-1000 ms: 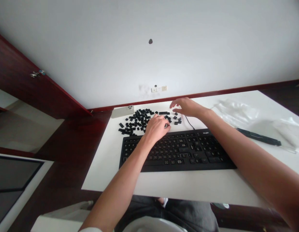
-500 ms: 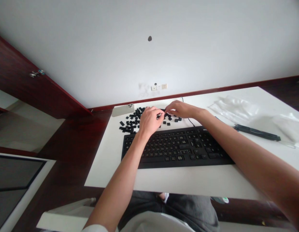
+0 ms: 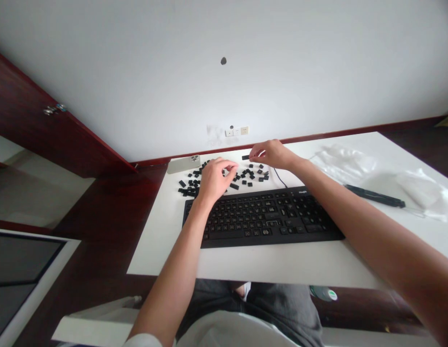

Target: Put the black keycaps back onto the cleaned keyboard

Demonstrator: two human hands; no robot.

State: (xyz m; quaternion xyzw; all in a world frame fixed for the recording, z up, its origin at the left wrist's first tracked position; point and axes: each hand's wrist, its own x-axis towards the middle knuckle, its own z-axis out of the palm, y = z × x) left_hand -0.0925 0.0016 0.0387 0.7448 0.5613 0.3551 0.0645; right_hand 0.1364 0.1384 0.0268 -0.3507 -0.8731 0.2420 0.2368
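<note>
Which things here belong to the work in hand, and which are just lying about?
In the work: left hand, right hand, loose black keycaps, black keyboard.

Lying about: pale smartphone, clear plastic sheet, slim black tool, wall sockets.

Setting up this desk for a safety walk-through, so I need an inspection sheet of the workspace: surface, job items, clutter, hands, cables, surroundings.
Surface: white tabletop, no marks visible.
Job's things: loose black keycaps scattered behind a black keyboard.
Clutter: phone at the back left; clear plastic film and a slim black tool on the right.
Hands: left hand open over the keycaps; right hand with fingertips beside a keycap at the back.
Cables: thin black cable behind the keyboard.
Surroundings: white wall with wall sockets; dark red cupboard door to the left.
</note>
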